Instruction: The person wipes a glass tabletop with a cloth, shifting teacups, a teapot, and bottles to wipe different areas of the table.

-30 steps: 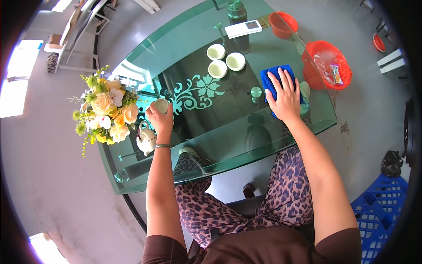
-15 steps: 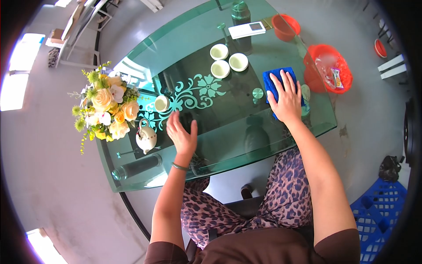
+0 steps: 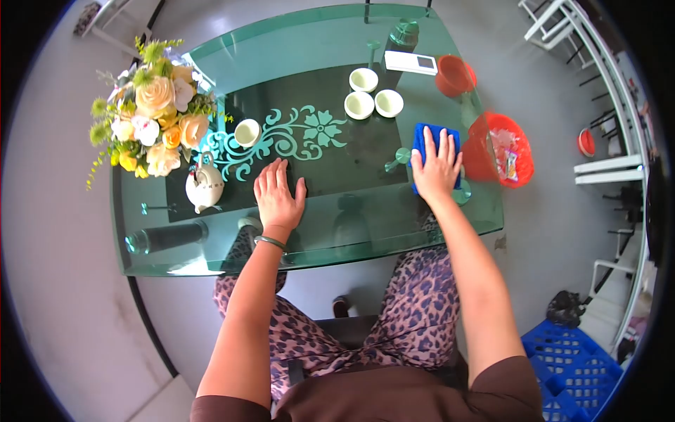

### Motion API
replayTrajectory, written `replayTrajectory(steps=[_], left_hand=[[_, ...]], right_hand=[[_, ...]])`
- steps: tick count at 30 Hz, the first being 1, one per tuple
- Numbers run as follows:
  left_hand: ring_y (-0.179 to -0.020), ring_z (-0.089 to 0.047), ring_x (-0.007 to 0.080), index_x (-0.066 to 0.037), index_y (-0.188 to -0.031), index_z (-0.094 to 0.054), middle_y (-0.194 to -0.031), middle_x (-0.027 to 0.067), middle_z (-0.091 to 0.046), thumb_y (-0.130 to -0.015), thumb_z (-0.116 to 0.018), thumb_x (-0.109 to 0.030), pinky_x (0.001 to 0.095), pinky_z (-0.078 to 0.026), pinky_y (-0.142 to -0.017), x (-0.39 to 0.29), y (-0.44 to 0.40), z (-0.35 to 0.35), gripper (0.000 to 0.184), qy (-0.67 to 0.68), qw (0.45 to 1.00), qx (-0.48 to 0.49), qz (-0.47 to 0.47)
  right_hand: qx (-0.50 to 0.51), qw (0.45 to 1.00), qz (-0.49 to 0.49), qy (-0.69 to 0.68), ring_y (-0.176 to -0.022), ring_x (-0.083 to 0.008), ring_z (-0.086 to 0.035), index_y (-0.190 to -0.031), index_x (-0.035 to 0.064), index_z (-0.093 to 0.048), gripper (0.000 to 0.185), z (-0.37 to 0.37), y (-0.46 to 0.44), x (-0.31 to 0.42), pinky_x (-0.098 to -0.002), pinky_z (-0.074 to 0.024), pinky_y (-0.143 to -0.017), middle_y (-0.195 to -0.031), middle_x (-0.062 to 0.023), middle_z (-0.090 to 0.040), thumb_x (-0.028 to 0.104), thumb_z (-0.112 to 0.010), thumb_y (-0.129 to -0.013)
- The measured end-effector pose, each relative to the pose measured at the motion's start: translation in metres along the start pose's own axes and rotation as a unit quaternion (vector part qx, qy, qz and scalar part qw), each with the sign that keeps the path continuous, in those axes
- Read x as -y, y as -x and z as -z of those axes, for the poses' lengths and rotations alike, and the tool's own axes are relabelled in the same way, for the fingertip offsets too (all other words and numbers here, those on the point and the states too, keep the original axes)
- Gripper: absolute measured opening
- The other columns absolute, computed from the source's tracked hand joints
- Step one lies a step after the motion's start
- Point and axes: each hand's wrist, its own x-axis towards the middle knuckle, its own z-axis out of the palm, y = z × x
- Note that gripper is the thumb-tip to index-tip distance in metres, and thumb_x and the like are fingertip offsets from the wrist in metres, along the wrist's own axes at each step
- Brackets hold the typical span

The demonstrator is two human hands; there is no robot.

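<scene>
My left hand [image 3: 278, 199] lies spread on the glass table [image 3: 323, 204], holding nothing, below a white cup [image 3: 247, 133]. On the right, my right hand [image 3: 436, 169] rests flat with fingers apart on a folded blue cloth [image 3: 422, 141]. Three more white cups [image 3: 359, 105] stand grouped towards the back of the table. A white teapot [image 3: 204, 186] sits to the left of my left hand.
A flower bouquet [image 3: 156, 105] is at the left. A white device [image 3: 410, 62] lies at the back. Red bins [image 3: 467, 165] stand beyond the table's right edge, and a blue pallet [image 3: 562, 352] is on the floor.
My left hand has let go of the single cup and moved away from it onto the glass. The head view has shifted. My right hand has stayed on the cloth.
</scene>
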Motion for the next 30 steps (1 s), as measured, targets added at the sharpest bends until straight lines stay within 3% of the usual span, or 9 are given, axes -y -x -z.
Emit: replayTrajectory(steps=[3,9,12,15,21,25,28,30], left_hand=[[-0.125,-0.043,0.0283,-0.006,-0.128,-0.049,-0.131,0.0097,-0.05,-0.086,-0.059,-0.033,0.0437,-0.03,-0.107,0.0,0.0,0.002,0.051,0.012,1.0,-0.008,0.003],[-0.123,-0.045,0.0285,-0.006,-0.128,-0.05,-0.131,0.0099,-0.051,-0.085,-0.06,-0.03,0.0431,-0.03,-0.106,-0.001,0.0,0.004,0.05,0.021,1.0,-0.011,0.008],[-0.124,-0.045,0.0286,-0.006,-0.128,-0.05,-0.131,0.0102,-0.051,-0.085,-0.061,-0.03,0.0431,-0.03,-0.107,0.0,0.0,0.004,0.051,0.022,1.0,-0.011,0.006],[-0.124,-0.045,0.0286,-0.006,-0.128,-0.05,-0.131,0.01,-0.051,-0.085,-0.061,-0.03,0.043,-0.03,-0.107,0.001,0.0,0.004,0.051,0.028,0.999,-0.013,0.007],[-0.124,-0.044,0.0286,-0.006,-0.128,-0.05,-0.131,0.0097,-0.051,-0.085,-0.061,-0.03,0.0437,-0.03,-0.108,-0.003,-0.001,0.009,0.051,0.023,1.0,-0.005,0.016],[-0.125,-0.044,0.0279,-0.006,-0.128,-0.05,-0.131,0.0094,-0.051,-0.085,-0.06,-0.031,0.0438,-0.029,-0.108,0.0,0.0,0.008,0.051,0.023,1.0,-0.007,0.014],[-0.125,-0.043,0.0269,-0.006,-0.128,-0.049,-0.131,0.0086,-0.05,-0.086,-0.058,-0.034,0.0438,-0.029,-0.109,0.0,0.002,0.005,0.051,0.025,1.0,-0.006,0.012],[-0.125,-0.044,0.027,-0.006,-0.128,-0.049,-0.131,0.0086,-0.05,-0.086,-0.059,-0.033,0.0439,-0.029,-0.109,0.001,0.0,0.006,0.051,0.026,1.0,-0.002,0.014]], right_hand=[[0.008,1.0,0.005,-0.014,-0.141,-0.0343,-0.026,-0.146,0.0232,-0.037,0.06,-0.005,-0.004,0.033,-0.0599,-0.0163,-0.112,-0.152,-0.016,-0.031,0.042,-0.05,-0.09],[0.08,0.963,0.235,-0.101,-0.141,-0.035,-0.027,-0.144,0.0209,-0.04,0.06,0.023,0.04,0.105,-0.06,-0.0156,-0.112,-0.151,-0.0166,-0.032,0.04,-0.054,-0.089],[0.143,0.905,0.366,-0.162,-0.14,-0.0335,-0.029,-0.143,0.0253,-0.042,0.059,0.041,0.063,0.099,-0.058,-0.0177,-0.112,-0.149,-0.015,-0.036,0.039,-0.057,-0.088],[0.161,0.888,0.403,-0.151,-0.14,-0.0331,-0.029,-0.143,0.0255,-0.042,0.058,0.039,0.034,0.083,-0.0571,-0.0181,-0.113,-0.149,-0.015,-0.035,0.04,-0.056,-0.088],[0.064,0.977,0.183,-0.091,-0.142,-0.0354,-0.024,-0.146,0.0198,-0.038,0.061,0.006,0.016,0.137,-0.0597,-0.0131,-0.113,-0.152,-0.0181,-0.029,0.039,-0.053,-0.09],[0.102,0.945,0.278,-0.138,-0.142,-0.0338,-0.025,-0.145,0.0232,-0.038,0.061,0.016,0.041,0.145,-0.0587,-0.0139,-0.113,-0.152,-0.016,-0.031,0.039,-0.056,-0.089],[0.137,0.914,0.351,-0.152,-0.14,-0.03,-0.029,-0.142,0.0248,-0.043,0.062,0.038,0.043,0.106,-0.0545,-0.0174,-0.114,-0.149,-0.0117,-0.036,0.039,-0.062,-0.085],[0.157,0.931,0.317,-0.089,-0.14,-0.0309,-0.03,-0.141,0.0237,-0.045,0.059,0.048,0.045,0.065,-0.055,-0.0191,-0.112,-0.149,-0.0123,-0.037,0.04,-0.06,-0.086]])
